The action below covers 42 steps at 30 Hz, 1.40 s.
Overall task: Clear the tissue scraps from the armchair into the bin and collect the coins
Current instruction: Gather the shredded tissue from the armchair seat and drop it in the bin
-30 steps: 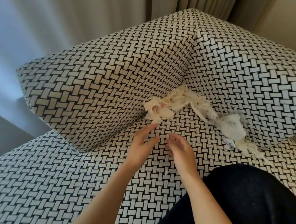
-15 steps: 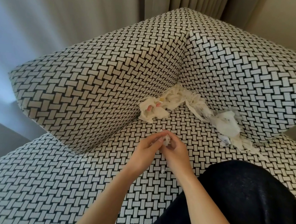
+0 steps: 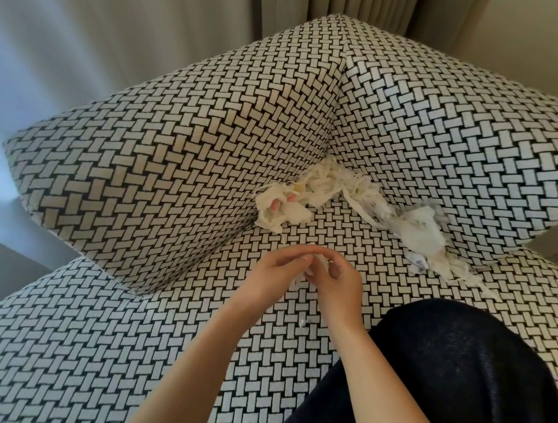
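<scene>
**A:** What bounds the left side?

**B:** A pale grey curtain (image 3: 83, 39) hangs behind. In front of it stands the thick left arm (image 3: 173, 167) of the black-and-white basket-weave armchair (image 3: 87, 346). Its lower edge meets the seat in a crease, and the broad seat in front of it is bare weave with room to sweep across.

**A:** And the tissue?

**B:** A heap of torn white tissue scraps (image 3: 292, 202) is wedged into the inner corner where that arm, the seat and the right-hand panel (image 3: 464, 144) meet. Small pink and yellow bits show in it, but I cannot tell what they are. A ragged trail of tissue (image 3: 418, 231) runs rightward along the crease, with a small printed white label (image 3: 417, 260) at its lower edge.

**A:** The hands?

**B:** Both are over the seat, just short of the heap. The left hand (image 3: 283, 263) reaches in with bent fingers, its grip pinching a small white tissue scrap (image 3: 315, 261). The right hand (image 3: 336, 278) meets it, its grip curled round the same scrap. A tiny white fleck (image 3: 301, 322) lies on the seat between the wrists.

**A:** The right side?

**B:** A knee in dark navy cloth (image 3: 459, 382) covers the seat there.
</scene>
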Each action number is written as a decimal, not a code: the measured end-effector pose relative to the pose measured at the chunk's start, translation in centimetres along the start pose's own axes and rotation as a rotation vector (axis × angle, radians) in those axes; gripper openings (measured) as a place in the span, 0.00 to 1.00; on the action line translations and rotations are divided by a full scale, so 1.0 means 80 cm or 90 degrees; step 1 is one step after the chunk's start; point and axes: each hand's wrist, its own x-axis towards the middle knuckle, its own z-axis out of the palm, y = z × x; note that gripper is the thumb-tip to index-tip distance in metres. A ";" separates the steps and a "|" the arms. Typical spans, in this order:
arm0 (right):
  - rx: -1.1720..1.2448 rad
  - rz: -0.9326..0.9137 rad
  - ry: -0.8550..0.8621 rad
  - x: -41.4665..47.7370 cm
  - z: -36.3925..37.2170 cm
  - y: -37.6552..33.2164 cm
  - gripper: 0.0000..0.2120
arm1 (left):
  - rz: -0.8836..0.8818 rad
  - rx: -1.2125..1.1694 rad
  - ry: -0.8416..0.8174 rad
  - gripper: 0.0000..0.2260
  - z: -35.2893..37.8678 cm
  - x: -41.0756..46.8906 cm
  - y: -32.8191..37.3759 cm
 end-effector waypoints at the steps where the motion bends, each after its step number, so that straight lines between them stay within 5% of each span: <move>1: -0.001 -0.001 0.003 0.000 0.000 0.000 0.06 | -0.007 -0.003 -0.002 0.14 -0.002 0.001 0.001; 8: -0.001 0.030 0.138 0.008 -0.006 0.005 0.07 | -0.037 0.021 0.052 0.10 -0.021 0.013 0.004; 15: 0.288 0.249 0.184 0.014 -0.013 0.002 0.09 | -0.032 0.141 0.249 0.17 -0.035 0.074 0.010; 22: 0.290 0.294 0.168 0.013 -0.012 -0.001 0.11 | -0.119 0.147 0.194 0.23 -0.023 0.107 0.006; 35: 0.333 0.321 0.143 0.016 -0.014 -0.005 0.06 | 0.007 -0.057 0.302 0.07 -0.033 0.029 -0.033; 42: 0.368 0.367 0.120 0.014 -0.014 -0.009 0.11 | -0.035 -0.132 0.232 0.05 -0.038 -0.007 -0.040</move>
